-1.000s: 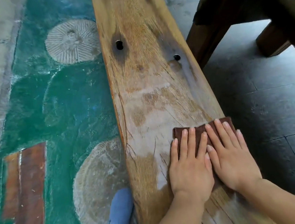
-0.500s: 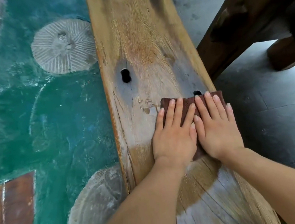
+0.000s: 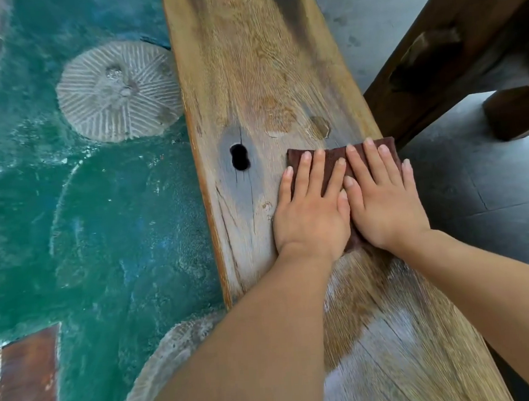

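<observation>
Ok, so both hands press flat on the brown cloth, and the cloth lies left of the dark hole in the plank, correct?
Not quite. The head view shows the cloth lying right of the hole, near the right edge of the plank. The rest holds: the left hand and the right hand both press flat on it.

Wooden bench (image 3: 245,59); brown cloth (image 3: 332,160) flat on top.
</observation>
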Motion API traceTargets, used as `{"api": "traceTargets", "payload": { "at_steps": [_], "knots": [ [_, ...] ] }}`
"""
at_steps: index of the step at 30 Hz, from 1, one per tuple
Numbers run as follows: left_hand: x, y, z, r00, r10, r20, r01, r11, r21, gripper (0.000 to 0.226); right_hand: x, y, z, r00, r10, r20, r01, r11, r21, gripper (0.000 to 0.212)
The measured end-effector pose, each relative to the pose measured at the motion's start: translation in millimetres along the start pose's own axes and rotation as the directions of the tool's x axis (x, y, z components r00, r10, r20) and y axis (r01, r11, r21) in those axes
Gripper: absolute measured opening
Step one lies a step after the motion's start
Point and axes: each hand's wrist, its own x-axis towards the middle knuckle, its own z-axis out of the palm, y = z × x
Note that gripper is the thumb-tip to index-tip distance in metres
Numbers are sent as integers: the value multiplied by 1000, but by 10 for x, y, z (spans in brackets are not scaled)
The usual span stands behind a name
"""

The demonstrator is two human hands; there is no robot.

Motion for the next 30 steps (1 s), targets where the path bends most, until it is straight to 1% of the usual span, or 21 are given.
{"api": "traceTargets", "payload": {
  "at_steps": [5, 8, 14, 19, 25, 30],
  "knots": [
    [-187, -156, -24, 1000, -11, 2, 11, 1000, 7, 52, -140, -200, 62, 1000, 19, 6, -19, 1000, -2, 55],
    [-399, -288, -44, 1000, -31, -3, 31, 999, 28, 52, -295, -381, 113, 1000, -8, 10, 8, 1000, -19, 55],
    [-961, -401, -55, 995, -99, -3, 100, 994, 48, 53, -713, -638, 216, 997, -77, 15, 77, 997, 4, 56],
    [-1498, -304, -22, 988, -154, 8, 154, 986, 58, 51, -1197, -701, 289, 992, -120, 29, 119, 992, 45, 55],
    [-2116, -92, 56, 981, -192, 25, 191, 980, 55, 55, -1818, -662, 347, 988, -141, 67, 140, 990, 19, 52],
    [-2305, -20, 91, 976, -211, 45, 209, 977, 46, 56, -2008, -643, 349, 982, -149, 113, 150, 989, -2, 57]
  ]
}}
